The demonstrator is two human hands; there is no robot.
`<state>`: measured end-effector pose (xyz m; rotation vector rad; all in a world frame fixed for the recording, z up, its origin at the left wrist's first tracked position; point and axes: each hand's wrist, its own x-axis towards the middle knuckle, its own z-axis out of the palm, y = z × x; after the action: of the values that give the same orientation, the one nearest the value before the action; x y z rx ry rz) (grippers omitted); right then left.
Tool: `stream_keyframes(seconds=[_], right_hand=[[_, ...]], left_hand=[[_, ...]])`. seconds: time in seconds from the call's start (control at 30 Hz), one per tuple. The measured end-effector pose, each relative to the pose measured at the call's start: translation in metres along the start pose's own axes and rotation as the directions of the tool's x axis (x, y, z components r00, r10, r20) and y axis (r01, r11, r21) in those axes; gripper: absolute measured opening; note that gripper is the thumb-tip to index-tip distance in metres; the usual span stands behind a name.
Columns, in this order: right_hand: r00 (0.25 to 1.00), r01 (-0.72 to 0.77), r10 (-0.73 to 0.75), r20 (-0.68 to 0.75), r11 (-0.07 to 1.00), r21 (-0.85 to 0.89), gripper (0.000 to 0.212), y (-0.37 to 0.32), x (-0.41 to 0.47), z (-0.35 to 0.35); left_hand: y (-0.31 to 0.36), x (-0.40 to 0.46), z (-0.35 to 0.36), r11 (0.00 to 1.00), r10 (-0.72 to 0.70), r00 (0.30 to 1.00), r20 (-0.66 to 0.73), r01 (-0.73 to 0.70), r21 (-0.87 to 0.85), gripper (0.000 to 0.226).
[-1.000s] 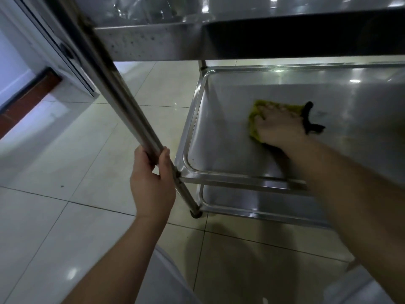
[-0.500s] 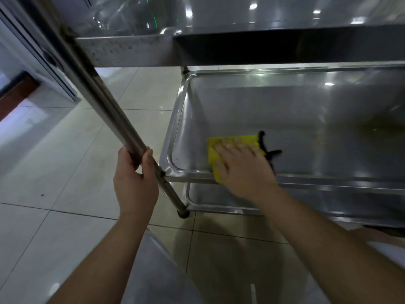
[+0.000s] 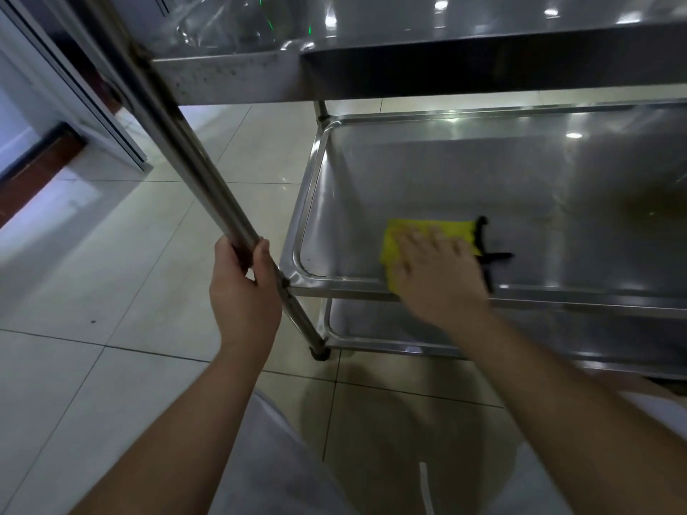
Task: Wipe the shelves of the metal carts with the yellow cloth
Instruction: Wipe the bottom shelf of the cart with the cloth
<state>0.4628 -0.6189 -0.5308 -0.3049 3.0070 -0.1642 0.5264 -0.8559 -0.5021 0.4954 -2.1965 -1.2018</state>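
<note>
Your left hand (image 3: 243, 288) was wrapped around the cart's round, polished steel post (image 3: 193, 169), fingers and thumb curled about the tube just above the joint where the middle shelf (image 3: 557, 187) met it. Your right hand (image 3: 438, 276) lay flat, fingers straight and spread, pressing the yellow cloth (image 3: 427, 232) onto that shelf near its front rim, towards the left corner. The cloth was a soft folded rectangle with a black edge strip (image 3: 483, 247) sticking out to the right of your hand. The shelf was a shallow stainless tray with rounded corners and a raised rolled lip, its surface glossy and streaked with light reflections. Above it the top shelf (image 3: 241, 78) showed a speckled, dull metal side; below, the bottom shelf (image 3: 371, 325) repeated the same tray form. The floor (image 3: 111, 273) was pale glossy tile with thin dark joints.

Compared with half a second earlier, your right hand and cloth sat a little further right along the front of the shelf, while your left hand kept the same grip on the post
</note>
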Motion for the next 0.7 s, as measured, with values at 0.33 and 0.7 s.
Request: stream_keyframes(seconds=[0.33, 0.7], right_hand=[[0.970, 0.242, -0.243, 0.025, 0.969, 0.053, 0.059, -0.021, 0.019, 0.000], [0.964, -0.257, 0.260, -0.047, 0.964, 0.067, 0.058, 0.178, -0.010, -0.018]], left_hand=[[-0.007, -0.005, 0.001, 0.994, -0.050, 0.997, 0.057, 0.044, 0.101, 0.014], [0.001, -0.074, 0.069, 0.879, 0.362, 0.842, 0.400, -0.451, 0.154, 0.021]])
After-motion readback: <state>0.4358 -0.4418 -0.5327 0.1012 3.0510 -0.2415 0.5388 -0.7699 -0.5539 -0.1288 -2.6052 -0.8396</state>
